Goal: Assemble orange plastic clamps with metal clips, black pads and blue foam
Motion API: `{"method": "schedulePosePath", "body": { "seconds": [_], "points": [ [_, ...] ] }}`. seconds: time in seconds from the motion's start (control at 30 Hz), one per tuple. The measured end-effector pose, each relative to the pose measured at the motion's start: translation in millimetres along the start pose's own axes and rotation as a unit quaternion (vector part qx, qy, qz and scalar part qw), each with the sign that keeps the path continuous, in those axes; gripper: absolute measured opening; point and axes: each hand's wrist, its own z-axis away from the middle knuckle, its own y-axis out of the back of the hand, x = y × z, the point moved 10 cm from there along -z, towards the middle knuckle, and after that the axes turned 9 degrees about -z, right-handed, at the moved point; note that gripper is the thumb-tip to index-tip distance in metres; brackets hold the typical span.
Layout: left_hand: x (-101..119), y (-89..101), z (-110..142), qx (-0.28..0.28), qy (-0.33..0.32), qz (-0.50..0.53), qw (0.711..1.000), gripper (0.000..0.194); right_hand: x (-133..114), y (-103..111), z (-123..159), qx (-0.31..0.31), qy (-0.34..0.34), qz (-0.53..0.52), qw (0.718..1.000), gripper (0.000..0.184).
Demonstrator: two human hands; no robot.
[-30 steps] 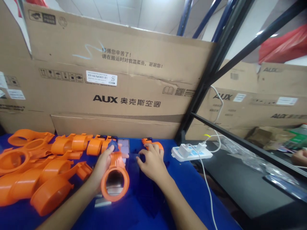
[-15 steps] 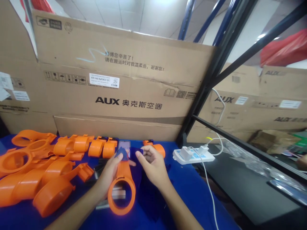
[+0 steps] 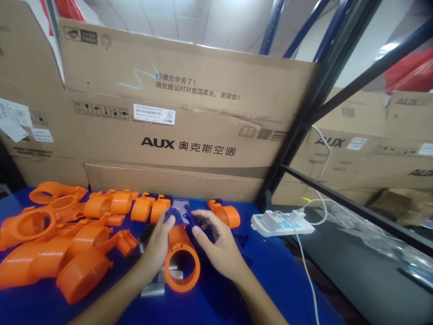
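My left hand (image 3: 156,246) grips the neck of an orange plastic ring-shaped housing (image 3: 181,262), its round opening facing me above the blue table (image 3: 270,271). My right hand (image 3: 216,239) is at the top of the same housing, its fingers pinched on a small dark blue part (image 3: 187,215) that sits against the housing's neck. A phone (image 3: 180,206) lies flat just behind my fingers.
Several orange housings (image 3: 61,243) are heaped at the left, with a row of them along the back. One more orange piece (image 3: 227,215) lies right of my hands. A white power strip (image 3: 282,223) with chargers and cables sits at the right. Large cardboard boxes (image 3: 176,126) wall off the back.
My right hand came off the table near the far orange piece and moved left to the housing's neck, now pinching the blue part. The housing has tilted and shifted slightly right.
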Motion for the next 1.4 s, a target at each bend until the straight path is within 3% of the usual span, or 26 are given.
{"method": "schedulePosePath", "body": {
  "seconds": [0.17,0.3,0.53,0.67,0.87,0.97,1.17,1.4],
  "points": [
    [8,7.1,-2,0.028,-0.048,-0.018,0.998,0.046,-2,-1,0,-0.005,-0.004,0.041,0.999,0.032],
    [12,-0.2,0,0.004,-0.053,-0.007,0.999,0.049,1,1,1,0.012,-0.011,0.035,0.999,0.032],
    [12,-8.8,3,-0.039,-0.036,0.023,0.998,0.051,10,-5,0,-0.026,-0.031,-0.044,0.998,0.032],
    [27,-10.0,8,-0.053,-0.077,0.022,0.995,0.057,5,-8,3,-0.036,-0.032,-0.080,0.996,0.042],
    [43,-19.6,18,-0.103,-0.110,0.026,0.988,0.066,-20,0,7,-0.015,0.070,0.031,0.997,0.061],
    [52,-15.2,19,-0.070,-0.137,-0.006,0.988,0.067,-27,-1,11,-0.016,0.130,0.120,0.984,0.069],
    [54,-1.0,13,0.011,-0.163,-0.099,0.982,0.053,-34,-10,17,-0.031,0.233,0.254,0.938,0.063],
    [51,7.8,7,0.016,-0.192,-0.123,0.974,0.045,-41,-15,20,-0.031,0.285,0.286,0.914,0.065]
  ]
}}
